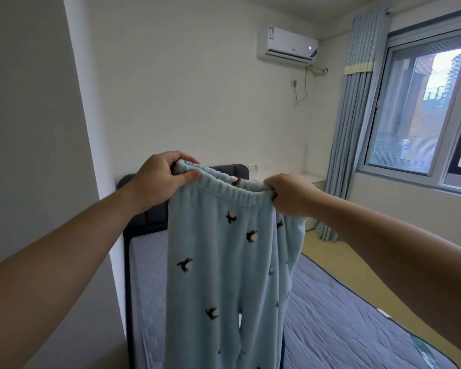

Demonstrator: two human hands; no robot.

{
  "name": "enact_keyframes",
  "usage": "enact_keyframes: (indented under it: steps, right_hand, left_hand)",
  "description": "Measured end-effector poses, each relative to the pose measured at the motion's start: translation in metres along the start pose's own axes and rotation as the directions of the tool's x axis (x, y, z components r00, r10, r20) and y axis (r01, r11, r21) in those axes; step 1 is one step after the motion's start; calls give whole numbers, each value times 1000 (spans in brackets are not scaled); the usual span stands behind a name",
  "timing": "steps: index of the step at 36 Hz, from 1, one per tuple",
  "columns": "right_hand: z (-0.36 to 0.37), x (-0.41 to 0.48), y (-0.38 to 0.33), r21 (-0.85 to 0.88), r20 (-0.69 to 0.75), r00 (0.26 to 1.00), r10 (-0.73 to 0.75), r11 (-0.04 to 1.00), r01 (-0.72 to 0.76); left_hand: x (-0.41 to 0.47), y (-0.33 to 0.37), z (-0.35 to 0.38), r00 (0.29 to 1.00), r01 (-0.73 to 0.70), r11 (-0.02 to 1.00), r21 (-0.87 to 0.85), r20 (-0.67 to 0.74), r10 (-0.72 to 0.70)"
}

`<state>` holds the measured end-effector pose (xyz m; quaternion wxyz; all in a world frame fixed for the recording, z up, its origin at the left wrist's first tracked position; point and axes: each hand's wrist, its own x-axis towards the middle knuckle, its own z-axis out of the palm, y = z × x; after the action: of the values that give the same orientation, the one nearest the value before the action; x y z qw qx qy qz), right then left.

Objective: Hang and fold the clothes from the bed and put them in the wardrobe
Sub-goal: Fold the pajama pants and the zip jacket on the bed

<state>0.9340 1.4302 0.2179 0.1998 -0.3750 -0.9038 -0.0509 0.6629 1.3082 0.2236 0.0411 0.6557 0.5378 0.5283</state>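
- Your left hand [161, 179] and right hand [288, 194] each pinch the waistband of the fleece trousers [224, 275], held up above the bed [343, 315].
- Loosen either pinch and the heavy legs could drag everything down, twisted.

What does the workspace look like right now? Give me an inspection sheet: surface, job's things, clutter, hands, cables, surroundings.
Surface: bed with a grey-blue quilted cover; dark headboard behind it.
Job's things: light blue fleece trousers with a small dark print, held up over the bed, legs hanging.
Clutter: a teal cloth showing at the bed's near right corner.
Grippers: left hand grips the waistband's left end; right hand grips its right end.
Cables: power cord hanging from the air conditioner to a wall socket.
Surroundings: window, blue curtain drawn aside, white walls.
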Motion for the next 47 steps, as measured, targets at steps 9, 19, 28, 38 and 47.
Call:
enact_keyframes:
  steps: [9,19,28,38,47]
  right_hand:
    - [-15,-13,-6,329,284,959,9,938,-106]
    - [-24,-21,-12,268,95,987,-127,958,98]
    - [-32,-29,-13,87,180,944,-276,961,264]
    - [5,-36,-11,175,385,921,-60,985,-9]
    - [44,-51,-34,716,452,886,102,551,-429]
  left_hand:
    - [-4,-4,5,994,91,994,-65,75,-86]
    - [-14,-8,8,894,189,975,-114,431,-123]
    - [-20,-5,10,881,153,982,-110,465,-85]
    - [-14,34,30,915,18,975,-223,397,74]
    - [-16,24,30,896,271,918,-290,424,-131]
